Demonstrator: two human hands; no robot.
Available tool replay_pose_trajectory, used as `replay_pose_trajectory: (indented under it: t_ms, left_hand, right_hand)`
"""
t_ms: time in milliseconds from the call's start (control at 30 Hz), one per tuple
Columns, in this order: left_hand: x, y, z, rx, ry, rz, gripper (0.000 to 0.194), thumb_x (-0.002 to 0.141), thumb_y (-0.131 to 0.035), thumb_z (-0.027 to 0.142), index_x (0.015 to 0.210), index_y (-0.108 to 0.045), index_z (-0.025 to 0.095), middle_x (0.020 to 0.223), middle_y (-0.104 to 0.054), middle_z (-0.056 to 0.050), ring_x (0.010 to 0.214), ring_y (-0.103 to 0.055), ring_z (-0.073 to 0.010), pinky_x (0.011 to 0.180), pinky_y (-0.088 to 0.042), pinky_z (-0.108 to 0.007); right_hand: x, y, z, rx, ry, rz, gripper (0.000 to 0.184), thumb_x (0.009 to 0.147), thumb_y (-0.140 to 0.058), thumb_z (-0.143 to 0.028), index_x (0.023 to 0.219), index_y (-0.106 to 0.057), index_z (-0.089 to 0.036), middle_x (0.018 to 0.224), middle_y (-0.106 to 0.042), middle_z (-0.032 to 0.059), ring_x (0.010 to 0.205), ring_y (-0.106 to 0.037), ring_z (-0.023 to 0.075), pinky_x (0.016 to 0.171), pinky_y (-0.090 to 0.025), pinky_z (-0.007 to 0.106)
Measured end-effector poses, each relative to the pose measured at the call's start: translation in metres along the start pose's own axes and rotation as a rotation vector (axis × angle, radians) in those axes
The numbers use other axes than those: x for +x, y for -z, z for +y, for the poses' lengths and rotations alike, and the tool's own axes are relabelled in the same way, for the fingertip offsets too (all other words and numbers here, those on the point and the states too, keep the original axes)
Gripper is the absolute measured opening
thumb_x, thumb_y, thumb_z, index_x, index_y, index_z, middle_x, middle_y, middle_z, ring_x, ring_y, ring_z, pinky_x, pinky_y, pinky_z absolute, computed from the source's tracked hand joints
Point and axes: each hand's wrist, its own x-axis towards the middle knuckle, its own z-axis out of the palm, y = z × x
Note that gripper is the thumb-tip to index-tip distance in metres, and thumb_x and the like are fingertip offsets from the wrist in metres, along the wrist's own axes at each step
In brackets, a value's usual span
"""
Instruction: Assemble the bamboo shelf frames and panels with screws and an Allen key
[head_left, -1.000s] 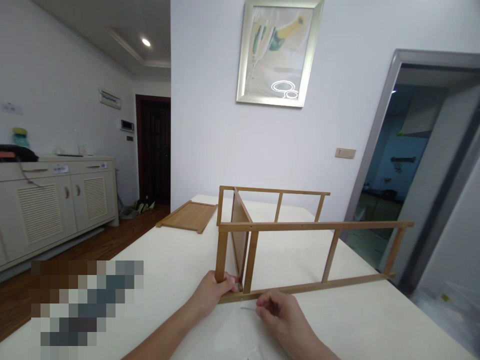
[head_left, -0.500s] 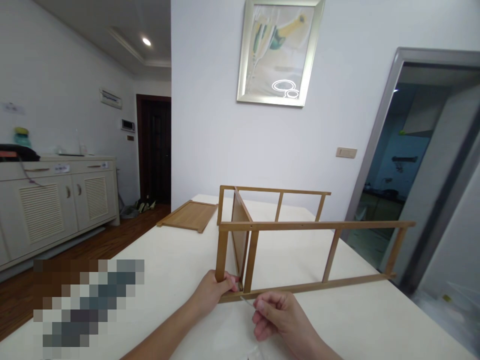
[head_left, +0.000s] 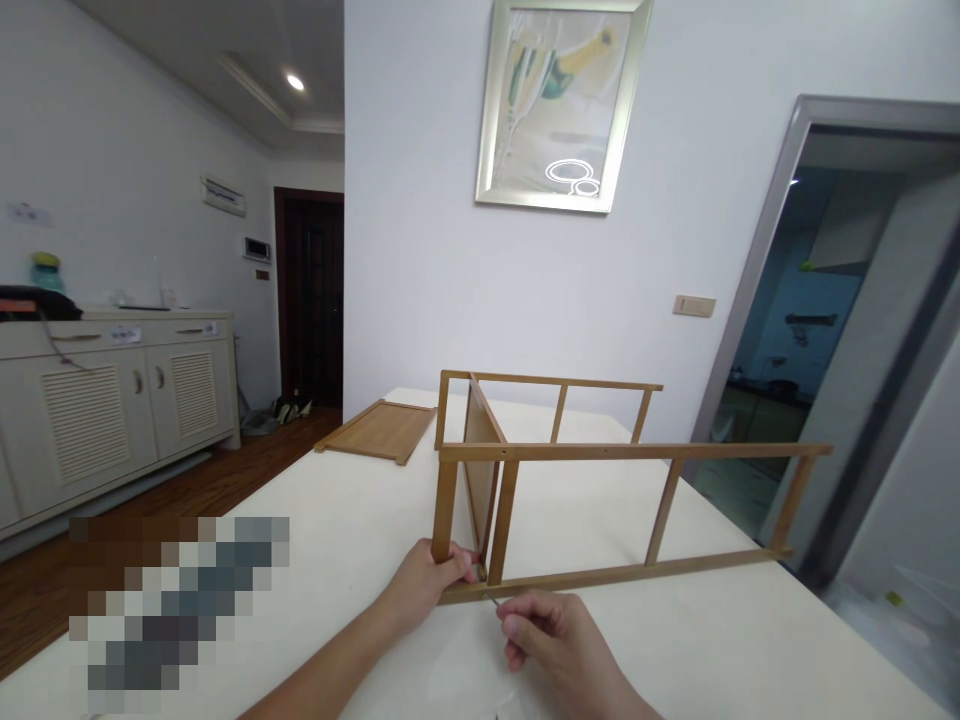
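A wooden shelf frame (head_left: 577,453) lies on its side on the white table (head_left: 315,560). Its two ladder-like sides are joined near the left end by an upright slatted panel (head_left: 486,412). My left hand (head_left: 427,580) grips the lower near corner of the frame, fingers wrapped behind the end post beside the panel's lower edge. Close by on the right, my right hand (head_left: 547,635) pinches a thin metal rod like a hex key (head_left: 492,601). The rod's tip meets the frame's bottom rail just below the panel joint; the fingers hide its other end.
A second wooden panel (head_left: 379,430) lies flat on the table's far left. Something clear, like a plastic bag (head_left: 517,706), is at the bottom edge. Behind the table is a wall with a framed picture (head_left: 562,110). A white cabinet (head_left: 120,390) stands left; a doorway opens right.
My right hand has turned slightly and shifted a little left, and the thin rod now shows at a steeper angle. My left hand and the frame stay put.
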Motion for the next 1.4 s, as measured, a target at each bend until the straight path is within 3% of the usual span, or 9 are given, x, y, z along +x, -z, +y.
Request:
replay_pose_trajectory:
  t_ms: [167,300,800,1400]
  left_hand:
    - [0.001,0.0,-0.002,0.008,-0.006,0.005,0.034,0.075,-0.059,0.046,0.066,-0.071,0.014,0.091,-0.074,-0.011,0.097,-0.064,-0.0276,0.085,-0.044,-0.035]
    - [0.001,0.001,-0.002,0.029,-0.01,0.006,0.034,0.075,-0.059,0.045,0.065,-0.071,0.014,0.089,-0.074,-0.01,0.096,-0.064,-0.0272,0.085,-0.045,-0.034]
    - [0.001,0.001,-0.001,-0.001,-0.007,-0.013,0.037,0.075,-0.06,0.049,0.065,-0.07,0.015,0.086,-0.074,-0.009,0.099,-0.063,-0.0278,0.085,-0.045,-0.034]
    - [-0.001,-0.001,0.003,-0.012,-0.006,0.0,0.033,0.075,-0.059,0.044,0.064,-0.07,0.015,0.086,-0.074,-0.01,0.1,-0.063,-0.028,0.085,-0.044,-0.035]
  right_hand:
    - [-0.005,-0.001,0.002,-0.521,0.399,-0.121,0.026,0.093,-0.044,-0.029,0.091,-0.067,-0.019,0.085,-0.062,0.0062,0.078,-0.059,0.0172,0.072,-0.046,0.027]
    - [-0.003,-0.001,0.003,-0.775,0.531,-0.174,0.021,0.091,-0.044,-0.018,0.089,-0.065,-0.019,0.087,-0.058,0.0052,0.077,-0.055,0.0161,0.067,-0.044,0.024]
    - [0.001,-0.003,0.013,-0.821,0.56,-0.19,0.016,0.089,-0.048,-0.013,0.081,-0.061,-0.019,0.086,-0.056,0.0038,0.076,-0.054,0.0153,0.067,-0.044,0.023]
    - [0.0,-0.006,0.007,-0.798,0.565,-0.186,0.019,0.088,-0.047,-0.01,0.078,-0.06,-0.02,0.085,-0.056,0.0038,0.078,-0.055,0.0158,0.067,-0.045,0.024]
